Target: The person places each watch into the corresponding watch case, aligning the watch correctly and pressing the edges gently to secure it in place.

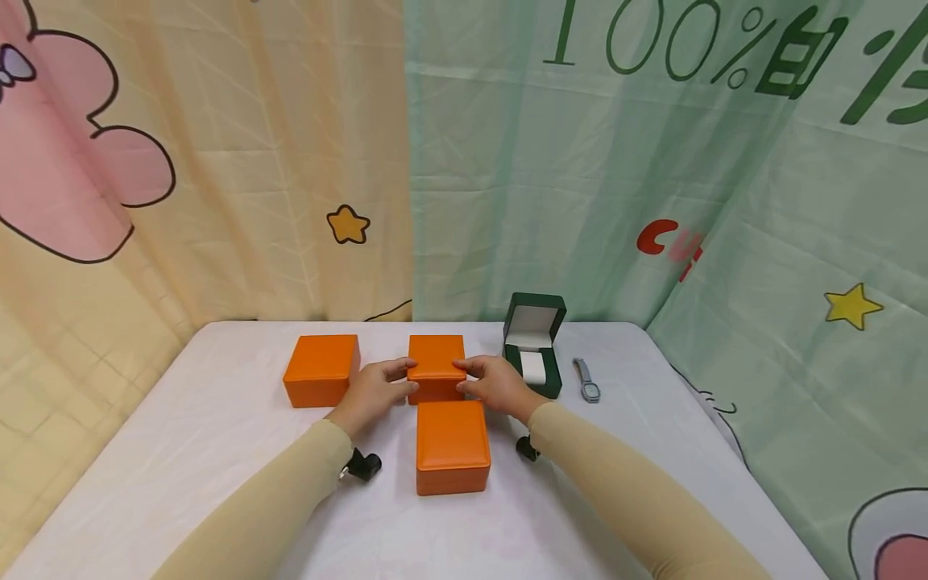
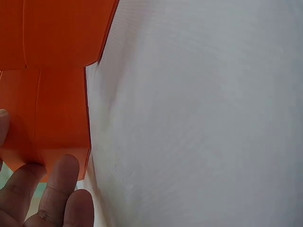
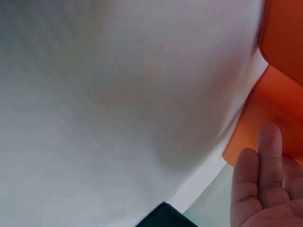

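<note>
Box (image 1: 437,356), orange with its lid down, stood between your two hands on the white tabletop (image 1: 203,451).
Your left hand (image 1: 371,392) touched the left side of the box and your right hand (image 1: 500,385) its right side, both with fingers mostly straight rather than closed round it. A second orange box (image 1: 453,439) stood just in front of the box, nearer to you; a third orange box (image 1: 322,362) stood to the left of it. To the right of the box, past your right hand, a dark green case (image 1: 555,374) stood with its lid raised and a white cushion (image 1: 532,367) inside. Farther right of the box lay a silver watch (image 1: 587,381). Behind the box hung a curtain (image 1: 478,193), peach on one side and green on the other.
</note>
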Demonstrator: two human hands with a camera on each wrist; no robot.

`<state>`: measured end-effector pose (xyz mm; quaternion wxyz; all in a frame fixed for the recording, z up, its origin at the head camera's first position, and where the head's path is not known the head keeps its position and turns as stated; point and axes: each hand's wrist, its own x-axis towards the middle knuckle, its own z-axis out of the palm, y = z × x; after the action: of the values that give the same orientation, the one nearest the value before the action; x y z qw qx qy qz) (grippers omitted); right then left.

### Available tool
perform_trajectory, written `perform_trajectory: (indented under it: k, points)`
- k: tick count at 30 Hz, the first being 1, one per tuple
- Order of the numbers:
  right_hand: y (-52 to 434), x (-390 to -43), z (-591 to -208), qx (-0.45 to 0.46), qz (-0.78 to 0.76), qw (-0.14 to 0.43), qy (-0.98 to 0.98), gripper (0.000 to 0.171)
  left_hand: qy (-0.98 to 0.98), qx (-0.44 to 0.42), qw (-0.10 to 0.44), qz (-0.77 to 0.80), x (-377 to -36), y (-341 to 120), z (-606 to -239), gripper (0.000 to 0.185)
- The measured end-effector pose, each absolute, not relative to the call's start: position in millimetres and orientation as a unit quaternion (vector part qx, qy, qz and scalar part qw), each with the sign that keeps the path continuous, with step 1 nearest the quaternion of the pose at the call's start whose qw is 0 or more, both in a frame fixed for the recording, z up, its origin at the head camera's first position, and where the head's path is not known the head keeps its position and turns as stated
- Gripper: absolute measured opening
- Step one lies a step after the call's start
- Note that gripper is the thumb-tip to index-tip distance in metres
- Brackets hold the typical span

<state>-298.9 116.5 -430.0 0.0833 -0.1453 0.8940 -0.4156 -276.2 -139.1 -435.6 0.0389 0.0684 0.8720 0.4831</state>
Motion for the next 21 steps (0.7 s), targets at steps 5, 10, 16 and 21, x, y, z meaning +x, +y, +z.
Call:
perform_trajectory:
  k: [5,10,16,21]
  points:
    - [120.8,-300.4,-424.6,-0.179,-0.374,0.095,0.905,0.053,0.887,0.087,0.072,0.447,-280.4,-143.5,-427.4,0.048]
    - [135.2,-297.7,-404.3,-0.198,-0.342,0.132,0.909,0.06,0.926,0.137,0.102,0.338,-286.5,-144.8,-397.6,0.044]
    - [178.9,-299.2,-371.2,-0.174,-0.361,0.106,0.91,0.051,0.95,0.172,0.096,0.244,-292.3,-130.9,-359.6,0.041]
    - [239.6,-305.7,-363.0,-0.125,-0.307,0.078,0.94,0.043,0.947,0.19,0.095,0.24,-296.2,-99.1,-340.9,0.049]
